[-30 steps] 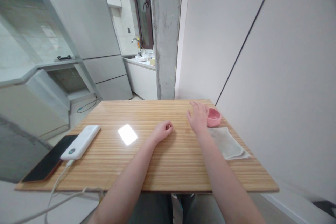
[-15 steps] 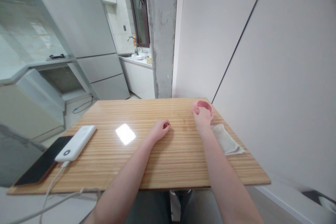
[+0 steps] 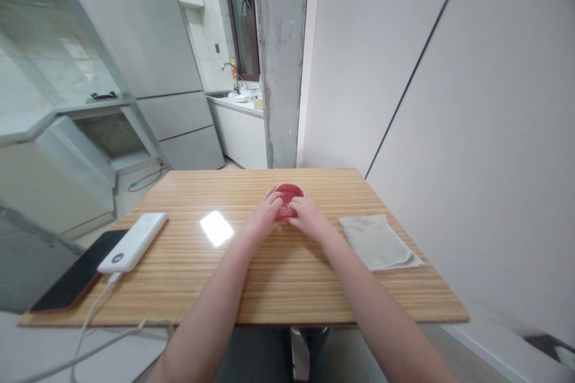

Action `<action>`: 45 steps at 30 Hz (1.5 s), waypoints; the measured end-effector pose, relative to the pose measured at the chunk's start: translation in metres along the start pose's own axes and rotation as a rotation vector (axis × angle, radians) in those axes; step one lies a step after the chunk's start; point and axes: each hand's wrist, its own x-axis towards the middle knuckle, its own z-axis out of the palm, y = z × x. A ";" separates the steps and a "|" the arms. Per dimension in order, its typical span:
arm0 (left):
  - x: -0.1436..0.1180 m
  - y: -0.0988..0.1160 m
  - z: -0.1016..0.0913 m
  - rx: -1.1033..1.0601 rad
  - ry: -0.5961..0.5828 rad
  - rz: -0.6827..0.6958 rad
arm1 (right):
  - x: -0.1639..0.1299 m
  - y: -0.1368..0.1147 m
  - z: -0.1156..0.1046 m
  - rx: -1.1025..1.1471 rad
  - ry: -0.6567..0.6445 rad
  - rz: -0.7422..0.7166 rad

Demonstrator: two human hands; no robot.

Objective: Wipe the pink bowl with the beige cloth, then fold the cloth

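- Left hand (image 3: 265,215) and right hand (image 3: 306,218), forearms stretched forward, meet mid-table (image 3: 278,275).
- Both curl their fingers around the pink bowl (image 3: 288,194), cupping it between them.

The bowl (image 3: 290,192) is pink, a deeper reddish pink inside. The bench (image 3: 287,275) is light wood with fine brown stripes running across it, and a bright white patch of glare (image 3: 217,228) sits on it. The cloth (image 3: 378,242) is pale grey-beige, plain. The power bank (image 3: 133,242) is white with a small dark round mark, its cable (image 3: 96,311) white. The phone (image 3: 74,278) is black with an orange-brown edge.
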 end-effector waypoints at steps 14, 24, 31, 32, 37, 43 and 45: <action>-0.077 -0.087 -0.079 0.499 0.190 -0.759 | 0.002 0.015 0.004 0.244 0.340 0.325; -0.090 -0.096 -0.067 0.555 0.264 -0.910 | 0.004 0.021 -0.006 0.114 0.221 0.343; -0.091 -0.098 -0.067 0.567 0.262 -0.941 | -0.063 0.026 -0.060 -0.250 -0.006 0.671; -0.091 -0.097 -0.067 0.561 0.256 -0.951 | -0.082 0.031 -0.069 -0.335 -0.011 0.733; -0.084 -0.079 -0.069 0.535 0.337 -1.022 | -0.156 0.060 -0.101 -0.580 -0.072 1.048; -0.057 -0.001 -0.051 0.183 0.281 -0.485 | -0.125 0.041 -0.073 -0.341 -0.120 0.874; -0.055 0.034 -0.032 0.028 0.150 -0.341 | -0.095 0.012 -0.050 -0.204 -0.125 0.753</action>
